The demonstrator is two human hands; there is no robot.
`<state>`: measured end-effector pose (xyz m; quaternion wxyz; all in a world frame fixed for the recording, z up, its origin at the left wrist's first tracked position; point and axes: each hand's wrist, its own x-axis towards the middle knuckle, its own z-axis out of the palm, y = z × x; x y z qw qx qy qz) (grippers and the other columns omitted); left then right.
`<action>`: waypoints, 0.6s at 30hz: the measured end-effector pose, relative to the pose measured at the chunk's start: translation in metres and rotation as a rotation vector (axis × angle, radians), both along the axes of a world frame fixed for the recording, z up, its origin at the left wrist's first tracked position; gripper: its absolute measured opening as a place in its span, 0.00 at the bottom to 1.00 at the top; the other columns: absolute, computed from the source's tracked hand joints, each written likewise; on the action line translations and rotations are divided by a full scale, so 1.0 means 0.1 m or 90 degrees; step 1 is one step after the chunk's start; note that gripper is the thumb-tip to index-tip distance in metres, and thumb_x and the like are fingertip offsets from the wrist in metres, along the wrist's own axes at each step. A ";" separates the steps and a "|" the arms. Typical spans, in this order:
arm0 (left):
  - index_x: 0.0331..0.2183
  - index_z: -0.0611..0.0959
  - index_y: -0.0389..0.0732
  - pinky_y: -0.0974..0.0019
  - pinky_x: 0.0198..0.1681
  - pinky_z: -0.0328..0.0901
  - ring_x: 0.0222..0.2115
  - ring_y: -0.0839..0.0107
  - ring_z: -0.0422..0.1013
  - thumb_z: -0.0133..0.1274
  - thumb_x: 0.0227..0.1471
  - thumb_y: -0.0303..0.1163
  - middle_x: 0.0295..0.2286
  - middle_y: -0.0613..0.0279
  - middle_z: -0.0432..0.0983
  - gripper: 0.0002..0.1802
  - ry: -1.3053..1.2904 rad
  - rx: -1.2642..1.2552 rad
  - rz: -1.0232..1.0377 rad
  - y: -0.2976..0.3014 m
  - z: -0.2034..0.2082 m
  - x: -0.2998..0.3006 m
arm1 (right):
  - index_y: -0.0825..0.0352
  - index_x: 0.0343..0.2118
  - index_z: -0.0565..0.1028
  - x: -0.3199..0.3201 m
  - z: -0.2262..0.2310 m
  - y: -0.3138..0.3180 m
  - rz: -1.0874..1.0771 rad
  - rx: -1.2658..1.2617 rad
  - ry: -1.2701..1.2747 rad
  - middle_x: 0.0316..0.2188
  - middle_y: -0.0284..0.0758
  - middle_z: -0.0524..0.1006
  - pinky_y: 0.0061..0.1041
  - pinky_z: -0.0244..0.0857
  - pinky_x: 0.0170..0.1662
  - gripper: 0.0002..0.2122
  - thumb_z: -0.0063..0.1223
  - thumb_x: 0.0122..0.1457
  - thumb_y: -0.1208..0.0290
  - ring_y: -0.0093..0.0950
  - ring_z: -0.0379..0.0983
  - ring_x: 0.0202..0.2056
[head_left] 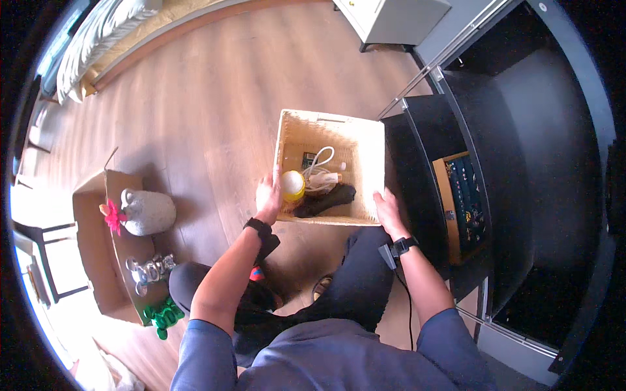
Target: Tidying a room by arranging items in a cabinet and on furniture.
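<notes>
Between my two hands is a cream woven basket (332, 130), tilted so that its inside shows. My left hand (268, 197) grips its left wall near the lower corner, and my right hand (389, 212) grips the lower right corner. Inside lie a yellow tub with a white lid (293, 185), a coiled white cable (315, 171), a dark folded item (329, 200) whose kind I cannot make out, and a small dark green card-like piece (308, 158). The fingers under the basket are partly hidden.
At left stands an open cardboard box (98, 251). Beside it are a grey-white vase (151, 212), a pink flower (115, 216), a silver ornament (151, 270) and a green ornament (163, 317). On the right, a dark open cabinet (548, 163) holds a wooden jewellery case (450, 212). A white cabinet (398, 23) stands behind.
</notes>
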<state>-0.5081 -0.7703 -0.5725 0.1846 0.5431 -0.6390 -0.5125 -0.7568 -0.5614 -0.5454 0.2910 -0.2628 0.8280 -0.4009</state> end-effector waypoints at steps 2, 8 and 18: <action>0.39 0.77 0.32 0.50 0.49 0.58 0.42 0.44 0.64 0.30 0.61 0.57 0.37 0.36 0.70 0.36 0.000 -0.004 -0.034 -0.02 0.06 -0.17 | 0.73 0.48 0.70 -0.04 -0.05 0.12 -0.047 -0.007 0.023 0.41 0.42 0.77 0.27 0.62 0.50 0.16 0.45 0.61 0.68 0.30 0.72 0.45; 0.39 0.77 0.32 0.49 0.49 0.58 0.42 0.44 0.65 0.29 0.61 0.58 0.38 0.37 0.71 0.37 -0.110 0.001 -0.041 -0.07 0.23 -0.29 | 0.68 0.54 0.66 0.23 0.45 -0.07 -0.063 -0.020 0.494 0.50 0.44 0.71 0.38 0.58 0.56 0.22 0.53 0.56 0.70 0.43 0.66 0.52; 0.39 0.78 0.34 0.49 0.49 0.59 0.43 0.41 0.65 0.31 0.61 0.57 0.38 0.34 0.71 0.35 -0.094 0.031 -0.067 -0.05 0.14 -0.29 | 0.68 0.56 0.59 0.94 0.08 -0.87 0.341 0.057 0.132 0.49 0.50 0.70 0.37 0.63 0.52 0.34 0.64 0.46 0.67 0.46 0.67 0.50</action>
